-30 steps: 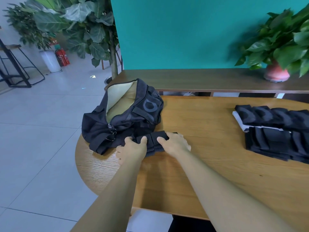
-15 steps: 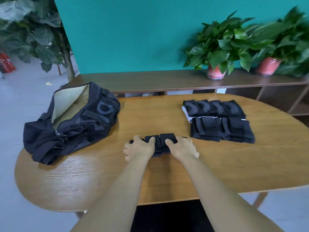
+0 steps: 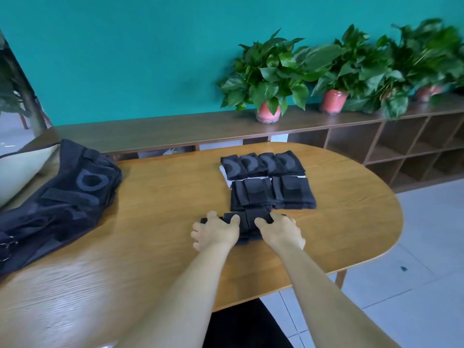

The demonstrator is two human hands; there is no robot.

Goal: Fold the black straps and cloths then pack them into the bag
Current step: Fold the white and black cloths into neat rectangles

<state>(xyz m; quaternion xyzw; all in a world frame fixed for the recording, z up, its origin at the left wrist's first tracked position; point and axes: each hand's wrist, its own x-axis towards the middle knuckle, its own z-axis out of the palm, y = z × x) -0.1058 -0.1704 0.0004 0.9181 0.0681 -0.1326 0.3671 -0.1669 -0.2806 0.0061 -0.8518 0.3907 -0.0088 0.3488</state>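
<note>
A folded black strap bundle (image 3: 248, 223) lies on the wooden table (image 3: 163, 247) in front of me. My left hand (image 3: 216, 231) grips its left end and my right hand (image 3: 280, 231) grips its right end, thumbs on top. Just behind the bundle sit two rows of folded black cloths: a front row (image 3: 272, 193) and a back row (image 3: 262, 163) that lies on something white. The black bag (image 3: 62, 194) lies at the table's left end, its mouth open and its cream lining (image 3: 20, 167) showing.
A long low wooden shelf (image 3: 175, 131) runs behind the table against a teal wall, with potted plants (image 3: 267, 79) on its right part. The table's rounded right end (image 3: 394, 222) drops to a tiled floor.
Both hands have carried the strap bundle to the right, from beside the bag to just in front of the folded cloth rows. The view has swung right with them.
</note>
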